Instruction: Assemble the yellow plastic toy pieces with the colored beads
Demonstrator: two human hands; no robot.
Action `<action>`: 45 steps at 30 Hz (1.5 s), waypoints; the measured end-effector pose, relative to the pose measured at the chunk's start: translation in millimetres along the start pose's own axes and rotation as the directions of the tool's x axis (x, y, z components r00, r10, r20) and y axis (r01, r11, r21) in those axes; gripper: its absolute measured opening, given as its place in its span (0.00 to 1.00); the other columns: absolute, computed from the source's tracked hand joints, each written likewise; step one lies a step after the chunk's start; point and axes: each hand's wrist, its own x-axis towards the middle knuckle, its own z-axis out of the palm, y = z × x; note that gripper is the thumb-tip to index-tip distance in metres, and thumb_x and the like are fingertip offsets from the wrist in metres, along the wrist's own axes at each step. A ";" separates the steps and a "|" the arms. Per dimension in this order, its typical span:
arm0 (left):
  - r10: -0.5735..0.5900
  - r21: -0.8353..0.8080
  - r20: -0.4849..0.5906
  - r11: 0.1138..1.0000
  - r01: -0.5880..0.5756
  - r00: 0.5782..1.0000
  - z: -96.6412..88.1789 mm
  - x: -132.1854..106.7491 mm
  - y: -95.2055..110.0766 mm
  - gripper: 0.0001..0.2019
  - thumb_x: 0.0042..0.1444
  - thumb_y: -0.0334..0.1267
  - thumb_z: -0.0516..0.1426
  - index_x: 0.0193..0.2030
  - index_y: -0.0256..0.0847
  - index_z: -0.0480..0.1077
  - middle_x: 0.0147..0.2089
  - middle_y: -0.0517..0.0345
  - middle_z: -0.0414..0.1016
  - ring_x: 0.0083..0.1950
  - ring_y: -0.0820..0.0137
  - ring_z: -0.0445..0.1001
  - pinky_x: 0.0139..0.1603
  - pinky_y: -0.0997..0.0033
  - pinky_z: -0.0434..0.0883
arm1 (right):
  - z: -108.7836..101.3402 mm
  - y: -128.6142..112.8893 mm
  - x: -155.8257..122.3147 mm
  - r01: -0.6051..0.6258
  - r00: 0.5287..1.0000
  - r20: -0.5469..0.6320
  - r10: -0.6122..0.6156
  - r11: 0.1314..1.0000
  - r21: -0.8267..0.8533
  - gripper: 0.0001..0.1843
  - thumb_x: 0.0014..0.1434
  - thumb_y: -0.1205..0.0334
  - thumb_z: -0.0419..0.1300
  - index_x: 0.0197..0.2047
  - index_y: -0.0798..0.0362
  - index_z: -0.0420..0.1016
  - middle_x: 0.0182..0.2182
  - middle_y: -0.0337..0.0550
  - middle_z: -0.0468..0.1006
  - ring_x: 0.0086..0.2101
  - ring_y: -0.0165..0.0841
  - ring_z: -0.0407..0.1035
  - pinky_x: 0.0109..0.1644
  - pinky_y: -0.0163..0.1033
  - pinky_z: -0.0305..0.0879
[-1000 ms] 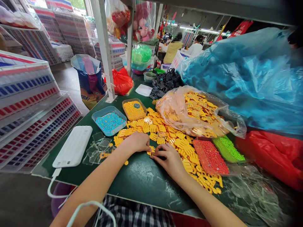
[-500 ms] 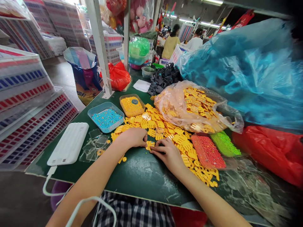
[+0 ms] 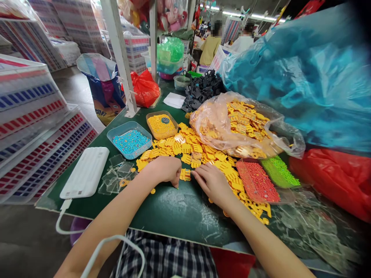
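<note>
1. Left hand (image 3: 162,172) and right hand (image 3: 213,184) apart, palms down, neither gripping anything (fingers loose).
2. Flat notched yellow plastic piece (image 3: 185,174) between them, just beside the right hand, lying near the front edge of the dark green worktop (image 3: 174,216).

Glossy, scuffed dark green tabletop (image 3: 174,216); matt moulded yellow plastic pieces (image 3: 199,154); crinkled, shiny clear plastic bag (image 3: 208,123); ribbed white plastic power bank (image 3: 84,173).
</note>
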 end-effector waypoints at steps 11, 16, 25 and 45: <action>0.137 0.079 0.017 0.987 -0.138 0.990 9.4 3.1 14.5 0.06 0.45 0.38 0.68 0.32 0.42 0.80 0.32 0.60 0.81 0.33 0.69 0.75 0.28 0.74 0.59 | -7.8 -4.1 1.3 -0.037 0.979 0.200 0.041 0.999 -0.026 0.14 0.69 0.61 0.48 0.33 0.53 0.68 0.28 0.43 0.72 0.32 0.35 0.63 0.37 0.40 0.53; 0.127 0.114 0.024 0.985 -0.129 0.992 10.2 4.2 19.2 0.05 0.46 0.36 0.67 0.32 0.41 0.81 0.32 0.57 0.81 0.33 0.67 0.75 0.28 0.73 0.59 | -9.2 -0.5 0.3 -0.015 0.971 0.237 0.017 1.000 -0.010 0.12 0.68 0.61 0.50 0.35 0.53 0.68 0.31 0.42 0.75 0.35 0.36 0.65 0.43 0.42 0.53; 0.164 -0.064 0.064 0.985 -0.160 0.984 13.0 8.9 13.8 0.07 0.46 0.26 0.63 0.33 0.38 0.80 0.30 0.59 0.79 0.30 0.73 0.73 0.29 0.78 0.63 | -8.0 8.7 1.2 0.032 0.971 0.236 -0.041 0.998 0.045 0.09 0.67 0.58 0.55 0.37 0.52 0.72 0.34 0.41 0.76 0.38 0.36 0.65 0.45 0.42 0.52; 0.325 -0.051 -0.148 0.941 -0.335 0.934 2.9 22.1 3.1 0.07 0.51 0.26 0.58 0.32 0.38 0.76 0.30 0.62 0.77 0.31 0.74 0.71 0.34 0.78 0.62 | -9.8 10.8 3.9 -0.036 0.978 0.210 0.007 0.990 0.135 0.06 0.63 0.59 0.61 0.38 0.49 0.79 0.31 0.39 0.76 0.35 0.34 0.64 0.43 0.40 0.50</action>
